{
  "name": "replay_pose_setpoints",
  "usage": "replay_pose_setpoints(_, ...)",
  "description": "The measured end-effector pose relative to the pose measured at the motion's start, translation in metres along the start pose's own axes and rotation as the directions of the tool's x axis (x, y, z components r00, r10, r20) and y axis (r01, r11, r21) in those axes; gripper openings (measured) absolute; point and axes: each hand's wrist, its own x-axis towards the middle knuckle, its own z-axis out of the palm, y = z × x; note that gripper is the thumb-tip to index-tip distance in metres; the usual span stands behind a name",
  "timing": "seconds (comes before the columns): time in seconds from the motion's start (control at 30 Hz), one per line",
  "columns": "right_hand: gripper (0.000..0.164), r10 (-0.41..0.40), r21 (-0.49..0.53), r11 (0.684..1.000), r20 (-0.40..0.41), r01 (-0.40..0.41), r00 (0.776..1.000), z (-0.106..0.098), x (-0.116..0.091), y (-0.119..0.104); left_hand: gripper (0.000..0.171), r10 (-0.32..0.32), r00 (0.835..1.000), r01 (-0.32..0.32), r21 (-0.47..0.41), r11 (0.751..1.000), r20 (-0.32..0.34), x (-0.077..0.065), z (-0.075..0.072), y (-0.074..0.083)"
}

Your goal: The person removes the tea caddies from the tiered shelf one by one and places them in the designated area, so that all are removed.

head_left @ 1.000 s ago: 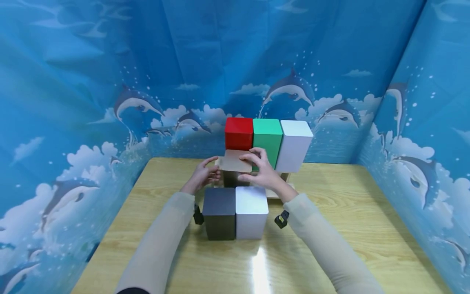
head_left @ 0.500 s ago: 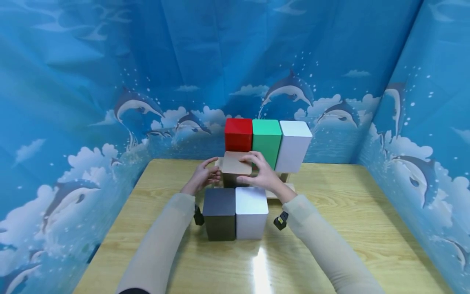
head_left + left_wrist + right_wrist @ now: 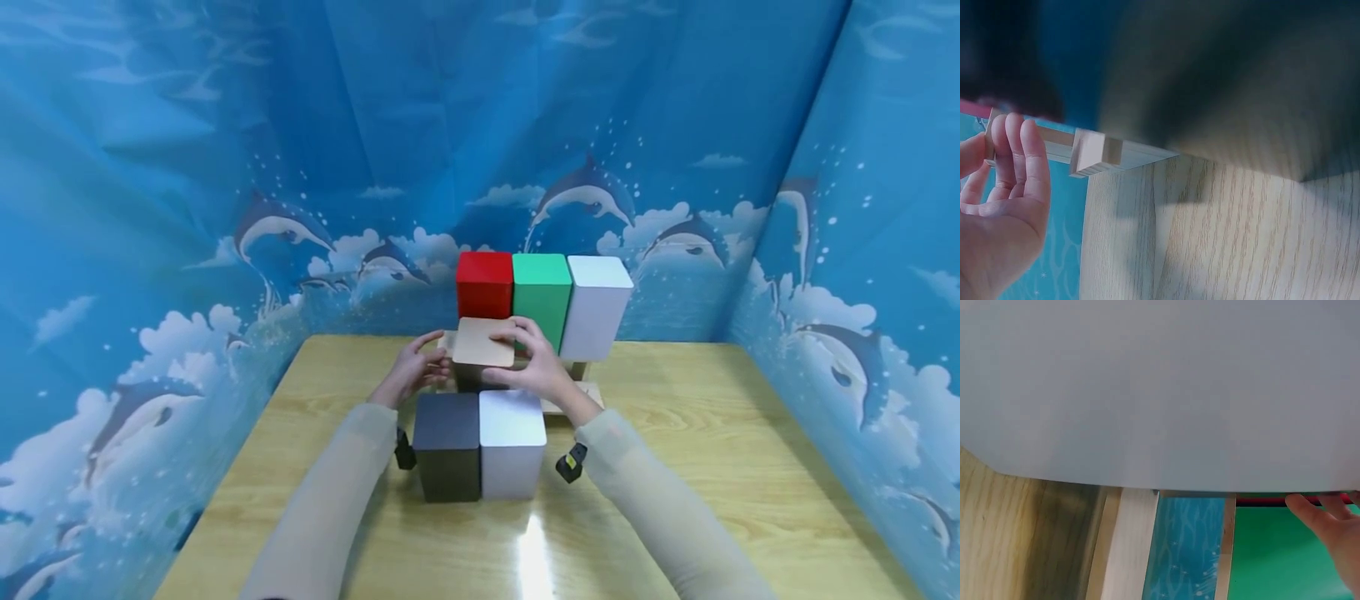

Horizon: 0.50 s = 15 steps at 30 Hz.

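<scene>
We see the right hand (image 3: 538, 367) gripping the tan-topped box (image 3: 480, 340), a finger over its top and the thumb at its front; the box lies between both hands. The left hand (image 3: 411, 372) curves at the end of the wooden stand (image 3: 1092, 151), just beside the box; we cannot tell whether it pinches the wood. We find a black box (image 3: 447, 433) and front white box (image 3: 512, 433) nearer; behind stand the red box (image 3: 484, 283), green box (image 3: 542, 287) and rear white box (image 3: 597, 300).
</scene>
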Motion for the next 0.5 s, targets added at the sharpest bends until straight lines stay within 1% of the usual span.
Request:
replay_pose_setpoints(0.13,0.048,0.01,0.019,1.0,-0.021,-0.009,1.0,-0.007,-0.005,-0.021,0.044,0.006,1.0,-0.006,-0.014,1.0,0.013,0.0,0.0,-0.002)
replay_pose_setpoints(0.17,0.048,0.01,0.016,1.0,-0.023,-0.009,1.0,-0.008,-0.005,-0.023,0.043,0.011,1.0,-0.01,-0.016,1.0,0.016,0.0,0.0,-0.002)
replay_pose_setpoints(0.3,0.047,-0.005,0.024,1.0,-0.022,0.005,1.0,-0.016,-0.007,-0.025,0.043,0.023,0.999,-0.022,-0.016,1.0,0.022,0.0,-0.001,-0.002)
replay_pose_setpoints(0.5,0.045,-0.014,0.039,0.999,-0.022,0.015,1.0,-0.023,-0.013,-0.017,0.043,0.018,1.0,-0.018,-0.011,1.0,0.019,-0.001,-0.001,-0.002)
